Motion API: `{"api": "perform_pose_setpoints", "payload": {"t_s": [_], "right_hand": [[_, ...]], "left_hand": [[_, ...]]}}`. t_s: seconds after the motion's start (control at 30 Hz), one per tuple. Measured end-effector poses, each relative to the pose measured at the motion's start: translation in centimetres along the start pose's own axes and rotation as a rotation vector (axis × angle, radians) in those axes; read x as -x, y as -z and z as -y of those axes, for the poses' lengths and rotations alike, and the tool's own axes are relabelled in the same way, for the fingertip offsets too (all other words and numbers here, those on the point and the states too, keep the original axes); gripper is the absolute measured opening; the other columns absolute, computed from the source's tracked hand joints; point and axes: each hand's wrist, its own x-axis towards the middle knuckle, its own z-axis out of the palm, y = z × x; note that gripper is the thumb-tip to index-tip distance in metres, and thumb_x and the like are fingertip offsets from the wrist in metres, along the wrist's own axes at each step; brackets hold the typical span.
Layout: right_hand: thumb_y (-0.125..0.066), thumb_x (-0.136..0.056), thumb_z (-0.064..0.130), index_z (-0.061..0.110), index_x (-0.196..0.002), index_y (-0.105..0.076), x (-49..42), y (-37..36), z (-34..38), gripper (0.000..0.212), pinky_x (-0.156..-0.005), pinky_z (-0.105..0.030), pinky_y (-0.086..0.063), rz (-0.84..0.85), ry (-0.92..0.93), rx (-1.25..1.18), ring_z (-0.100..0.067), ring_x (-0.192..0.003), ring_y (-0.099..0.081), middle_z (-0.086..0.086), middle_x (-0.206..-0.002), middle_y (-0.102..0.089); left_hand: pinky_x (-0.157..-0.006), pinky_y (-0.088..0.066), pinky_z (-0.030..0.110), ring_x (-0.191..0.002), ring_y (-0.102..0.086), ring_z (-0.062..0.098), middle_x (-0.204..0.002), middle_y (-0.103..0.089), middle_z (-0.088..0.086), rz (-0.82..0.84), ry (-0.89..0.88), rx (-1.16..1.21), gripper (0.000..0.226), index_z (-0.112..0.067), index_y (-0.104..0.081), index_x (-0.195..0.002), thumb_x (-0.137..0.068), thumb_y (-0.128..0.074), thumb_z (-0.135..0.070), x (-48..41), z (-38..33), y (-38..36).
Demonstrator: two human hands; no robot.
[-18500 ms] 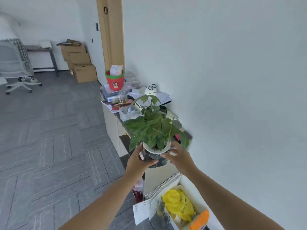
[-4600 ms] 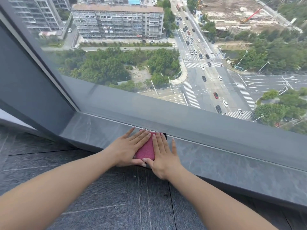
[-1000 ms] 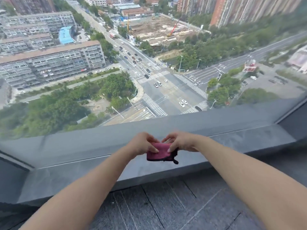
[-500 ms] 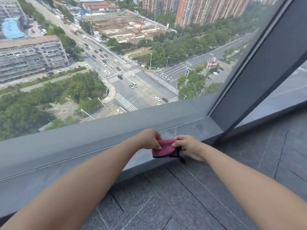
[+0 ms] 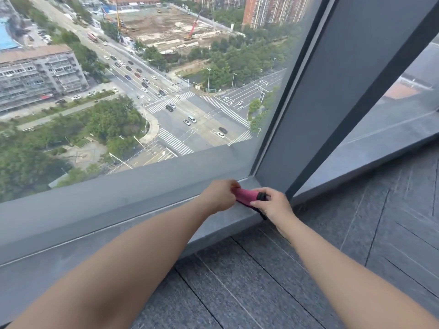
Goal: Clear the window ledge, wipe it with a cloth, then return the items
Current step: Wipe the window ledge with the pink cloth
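The pink cloth lies bunched at the window ledge's right end, long axis spanning left hand to right hand, both pinching it; unwiped ledge stretches leftward.

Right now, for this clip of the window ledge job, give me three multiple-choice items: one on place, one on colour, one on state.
1. Where on the grey stone window ledge is the folded cloth?
A. Its far left end
B. Its right end, by the dark upright window frame post
C. On the dark tiled floor

2. What colour is most of the cloth?
A. Pink
B. Yellow
C. White

3. How is the cloth held?
A. Lying loose, untouched
B. By one hand only
C. Between the left hand and the right hand

Answers: 1 B, the cloth sits in the corner where ledge meets post. 2 A, its visible face is pink with a dark edge. 3 C, fingers of both hands grip opposite ends.
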Motion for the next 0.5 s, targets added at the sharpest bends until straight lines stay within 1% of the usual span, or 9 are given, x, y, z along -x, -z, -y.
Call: {"api": "perform_pose_setpoints", "payload": {"t_s": [0.03, 0.1, 0.13, 0.2, 0.23, 0.27, 0.33, 0.4, 0.5], "right_hand": [[-0.075, -0.08, 0.002, 0.028, -0.093, -0.071, -0.4, 0.4, -0.2, 0.03, -0.081, -0.034, -0.052, -0.067, 0.057, 0.061, -0.021, -0.092, -0.067, -0.001, -0.097, -0.074], [-0.068, -0.086, 0.006, 0.027, -0.104, -0.071, -0.5, 0.6, -0.5, 0.028, -0.077, -0.033, -0.053, -0.18, 0.176, 0.193, -0.019, -0.091, -0.066, 0.003, -0.095, -0.074], [-0.064, -0.088, 0.005, 0.024, -0.111, -0.071, -0.6, 0.5, -0.8, 0.031, -0.08, -0.034, -0.054, -0.224, 0.226, 0.264, -0.019, -0.094, -0.066, 0.001, -0.099, -0.074], [-0.057, -0.09, -0.003, 0.017, -0.126, -0.067, -0.7, 0.0, -1.9, 0.043, -0.098, -0.034, -0.05, -0.265, 0.312, 0.417, -0.022, -0.111, -0.064, -0.004, -0.119, -0.072], [-0.053, -0.089, -0.008, 0.014, -0.13, -0.064, -0.8, -0.2, -2.8, 0.048, -0.106, -0.033, -0.044, -0.259, 0.353, 0.492, -0.022, -0.12, -0.06, -0.006, -0.128, -0.067], [-0.05, -0.089, -0.011, 0.011, -0.133, -0.062, -0.9, -0.4, -3.7, 0.051, -0.111, -0.03, -0.037, -0.247, 0.391, 0.558, -0.022, -0.128, -0.057, -0.007, -0.134, -0.063], [-0.048, -0.088, -0.015, 0.008, -0.136, -0.059, -0.9, -0.9, -5.6, 0.054, -0.114, -0.027, -0.031, -0.226, 0.447, 0.661, -0.023, -0.135, -0.051, -0.008, -0.141, -0.058], [-0.048, -0.087, -0.018, 0.007, -0.14, -0.054, -0.7, -1.5, -7.3, 0.059, -0.116, -0.031, -0.033, -0.217, 0.482, 0.737, -0.022, -0.14, -0.044, -0.006, -0.147, -0.052], [-0.048, -0.084, -0.019, 0.007, -0.143, -0.05, -0.6, -2.1, -8.3, 0.065, -0.117, -0.036, -0.035, -0.237, 0.494, 0.788, -0.021, -0.145, -0.036, -0.004, -0.153, -0.044]], "left_hand": [[-0.078, -0.044, 0.028, -0.109, -0.058, 0.03, -0.127, -0.061, 0.008, 0.019, -0.022, 0.028, 0.055, -0.022, -0.054, -0.132, -0.084, -0.04, 0.003, -0.8, -0.3, -0.5], [-0.071, -0.049, 0.032, -0.094, -0.061, 0.028, -0.13, -0.059, 0.006, 0.055, -0.069, 0.079, 0.063, -0.027, -0.045, -0.135, -0.084, -0.035, 0.009, -2.5, -0.5, -1.9], [-0.065, -0.049, 0.031, -0.086, -0.06, 0.026, -0.13, -0.058, 0.005, 0.068, -0.09, 0.086, 0.066, -0.029, -0.042, -0.135, -0.083, -0.035, 0.011, -3.3, -0.4, -2.5], [-0.059, -0.041, 0.023, -0.082, -0.054, 0.022, -0.128, -0.058, 0.008, 0.076, -0.121, 0.065, 0.07, -0.03, -0.039, -0.138, -0.083, -0.034, 0.013, -4.7, -0.1, -3.6], [-0.063, -0.04, 0.022, -0.087, -0.053, 0.022, -0.13, -0.056, 0.009, 0.073, -0.133, 0.038, 0.072, -0.029, -0.039, -0.142, -0.083, -0.034, 0.013, -5.1, -0.2, -3.8], [-0.073, -0.041, 0.023, -0.096, -0.052, 0.024, -0.136, -0.053, 0.008, 0.064, -0.152, -0.011, 0.074, -0.028, -0.037, -0.145, -0.084, -0.033, 0.012, -5.4, -0.2, -4.0], [-0.094, -0.035, 0.026, -0.114, -0.046, 0.029, -0.154, -0.036, 0.001, 0.049, -0.215, -0.189, 0.074, -0.027, -0.034, -0.15, -0.086, -0.033, 0.01, -5.7, -0.2, -4.1], [-0.097, -0.034, 0.026, -0.113, -0.041, 0.03, -0.162, -0.019, -0.006, 0.028, -0.281, -0.38, 0.071, -0.028, -0.03, -0.152, -0.089, -0.037, 0.004, -5.7, 0.2, -4.3], [-0.098, -0.037, 0.032, -0.118, -0.037, 0.03, -0.165, -0.003, -0.003, -0.078, -0.365, -0.541, 0.066, -0.025, -0.03, -0.152, -0.092, -0.039, -0.001, -5.6, 0.8, -5.1]]}}
